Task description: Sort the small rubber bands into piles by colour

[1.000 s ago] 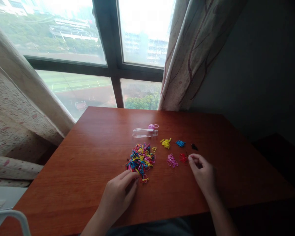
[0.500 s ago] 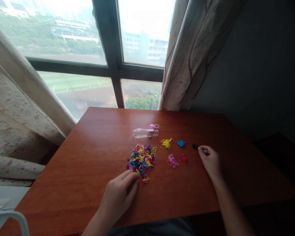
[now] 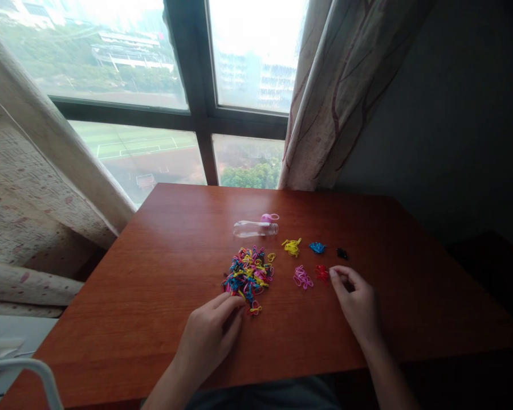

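Note:
A mixed heap of small coloured rubber bands (image 3: pixel 250 270) lies on the table. At its near edge my left hand (image 3: pixel 214 324) has its fingers closed in a pinch, and their tips partly hide what is there. My right hand (image 3: pixel 354 299) is beside the small pile of red rubber bands (image 3: pixel 322 273), thumb and forefinger pressed together; anything between them is too small to make out. Sorted piles lie around it: pink rubber bands (image 3: pixel 302 277), yellow rubber bands (image 3: pixel 292 247), blue rubber bands (image 3: pixel 317 247) and black rubber bands (image 3: pixel 342 253).
Behind the heap a clear plastic bottle (image 3: pixel 255 229) lies on its side, with a pink looped cap (image 3: pixel 269 217) next to it. The brown wooden table (image 3: pixel 154 273) stands against a window. Curtains (image 3: pixel 320 125) hang at both sides, and a white curved tube (image 3: pixel 29 364) is at lower left.
My right hand has moved from the black pile left and nearer, to beside the red pile. My left hand stays at the heap's edge. The view has shifted slightly.

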Tool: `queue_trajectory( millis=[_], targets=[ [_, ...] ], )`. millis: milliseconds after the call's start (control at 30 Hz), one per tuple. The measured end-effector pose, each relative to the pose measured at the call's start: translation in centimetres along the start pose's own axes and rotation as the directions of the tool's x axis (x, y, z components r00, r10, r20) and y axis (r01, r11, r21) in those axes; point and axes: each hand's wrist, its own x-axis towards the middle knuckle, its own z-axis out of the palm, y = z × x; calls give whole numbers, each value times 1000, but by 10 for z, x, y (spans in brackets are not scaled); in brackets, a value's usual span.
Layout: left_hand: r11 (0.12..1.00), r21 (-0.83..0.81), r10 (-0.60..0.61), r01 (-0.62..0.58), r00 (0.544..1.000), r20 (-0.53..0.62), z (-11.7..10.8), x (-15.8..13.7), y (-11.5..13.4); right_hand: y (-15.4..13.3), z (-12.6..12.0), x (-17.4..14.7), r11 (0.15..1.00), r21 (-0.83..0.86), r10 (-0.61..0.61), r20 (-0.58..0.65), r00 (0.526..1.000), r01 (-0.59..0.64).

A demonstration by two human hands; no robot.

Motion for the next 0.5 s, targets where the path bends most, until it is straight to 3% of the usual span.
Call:
queue_trajectory(
  millis=[100,233,333,500],
  targets=[
    [1000,14,3,-3,1000,5,0,0,0,-24,16,-26,993,67,-109,141,984,101],
    [1000,28,6,-6,1000,19,-1,1,1,-44,38,-51,964,160,-251,291,923,212],
    [999,36,7,-9,999,37,0,1,2,-50,47,-59,946,150,-324,340,883,289],
    [997,57,39,-42,997,63,2,1,1,-52,49,-59,939,87,-341,371,864,333]
  ],
)
